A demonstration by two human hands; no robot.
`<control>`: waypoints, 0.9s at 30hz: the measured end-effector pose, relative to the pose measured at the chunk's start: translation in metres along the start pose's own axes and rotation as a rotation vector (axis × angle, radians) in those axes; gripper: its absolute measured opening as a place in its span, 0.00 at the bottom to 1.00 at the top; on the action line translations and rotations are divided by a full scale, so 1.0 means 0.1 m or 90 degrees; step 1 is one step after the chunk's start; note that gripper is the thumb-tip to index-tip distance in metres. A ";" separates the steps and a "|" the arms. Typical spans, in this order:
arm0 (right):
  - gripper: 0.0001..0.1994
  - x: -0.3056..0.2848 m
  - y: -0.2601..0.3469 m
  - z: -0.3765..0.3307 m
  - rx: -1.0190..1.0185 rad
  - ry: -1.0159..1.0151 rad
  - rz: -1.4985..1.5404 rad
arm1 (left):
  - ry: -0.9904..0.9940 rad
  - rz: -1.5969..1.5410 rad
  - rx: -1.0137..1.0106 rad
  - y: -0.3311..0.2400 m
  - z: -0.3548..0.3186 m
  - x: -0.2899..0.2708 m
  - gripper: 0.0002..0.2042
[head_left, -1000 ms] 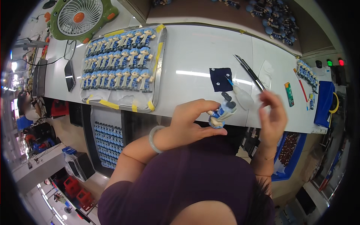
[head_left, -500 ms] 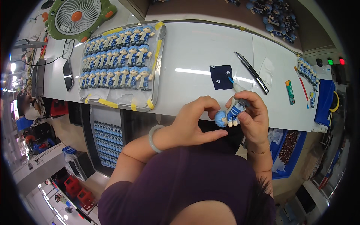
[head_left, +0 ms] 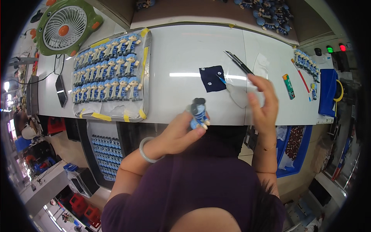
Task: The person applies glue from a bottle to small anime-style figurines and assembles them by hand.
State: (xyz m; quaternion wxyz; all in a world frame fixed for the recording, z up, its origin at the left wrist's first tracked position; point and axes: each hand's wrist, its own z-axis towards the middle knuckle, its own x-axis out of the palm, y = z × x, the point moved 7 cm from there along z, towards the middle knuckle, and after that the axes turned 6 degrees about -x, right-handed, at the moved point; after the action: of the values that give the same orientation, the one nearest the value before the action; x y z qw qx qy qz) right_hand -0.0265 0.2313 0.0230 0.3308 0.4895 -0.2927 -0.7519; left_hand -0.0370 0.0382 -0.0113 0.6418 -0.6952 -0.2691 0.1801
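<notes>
My left hand is closed around a small figurine with blue hair, blue-and-white clothes and dark feet, held head down just over the table's near edge. My right hand is slightly blurred and has its fingers apart, with nothing in them. Its fingertips are close to the end of a slim, pointed black tool; I cannot tell whether they touch. Between the hands lies a translucent squeeze bottle with a blue needle tip. That tip rests over a dark navy cloth with small white marks.
A yellow-taped metal tray at left holds rows of similar figurines. Behind it stands a green fan. On the right are a green tube, a red stick and a blue bin. More figurines lie on the back shelf.
The figurine has passed from my right hand to my left and moved left, its feet now turned up. My right hand has opened and moved away to the right. The whole view has shifted a little.
</notes>
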 end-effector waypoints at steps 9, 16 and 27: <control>0.11 -1.02 -0.82 -0.36 0.142 -0.255 -0.441 | -0.031 0.003 -0.059 -0.07 0.02 -0.01 0.12; 0.10 -0.53 -0.45 -0.29 0.086 -0.136 -0.270 | -0.074 -0.003 -0.007 -0.10 0.01 -0.02 0.13; 0.20 0.32 -0.19 -0.25 -0.078 0.082 -0.264 | -0.091 0.116 -0.013 -0.16 -0.01 -0.05 0.13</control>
State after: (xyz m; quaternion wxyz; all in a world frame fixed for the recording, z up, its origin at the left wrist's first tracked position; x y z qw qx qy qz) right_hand -0.0176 0.2149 -0.0178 0.2165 0.5653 -0.1180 -0.7872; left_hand -0.0428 0.0354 0.0045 0.5948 -0.7088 -0.2514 0.2841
